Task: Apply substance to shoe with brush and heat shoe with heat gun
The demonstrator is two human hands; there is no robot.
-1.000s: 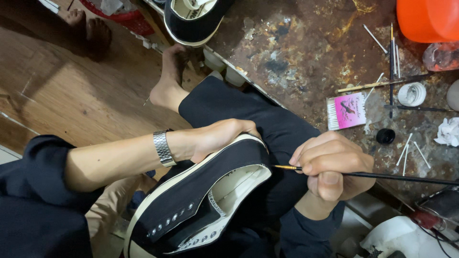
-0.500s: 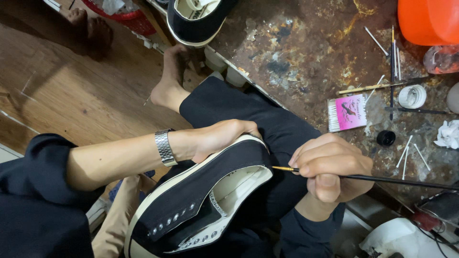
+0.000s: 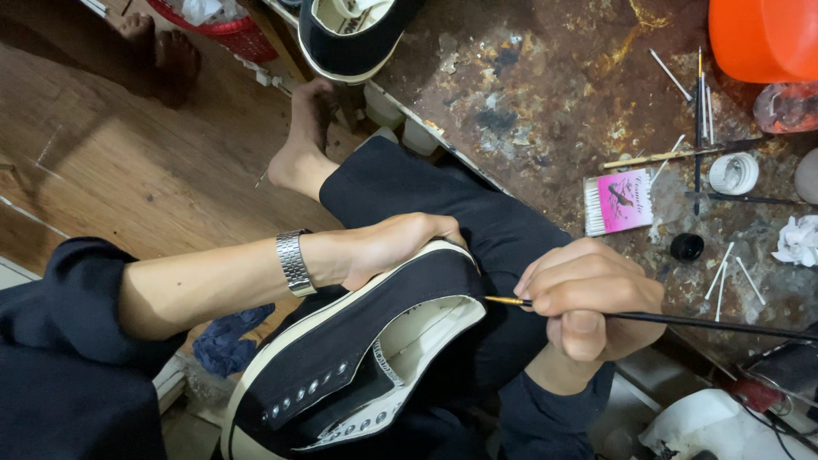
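Almost nothing is shifting since the earlier frames: shoe is sitting a touch lower across the lap, brush tip is staying at the heel collar. Black canvas sneaker (image 3: pixel 358 358) is lying on the person's lap, long axis running diagonally from toe at lower left to heel at upper right, opening facing up and right, cream lining showing. Left hand (image 3: pixel 396 247) is cupping the heel end from above, fingers curled together over the far side of the rim, wristwatch (image 3: pixel 294 262) on that wrist. Right hand (image 3: pixel 588 307) is sitting just right of the heel, fingers pressed together and pinching a thin black paintbrush (image 3: pixel 682 321). Brush long axis is running near horizontal, handle trailing right, gold ferrule and tip pointing left, touching or just off the heel collar edge; can't tell which. Right hand is nearer the brush tip; left is nearer the shoe body. Stained workbench (image 3: pixel 554 94) is lying beyond, with pink cotton-swab packet (image 3: pixel 620 201) well apart.
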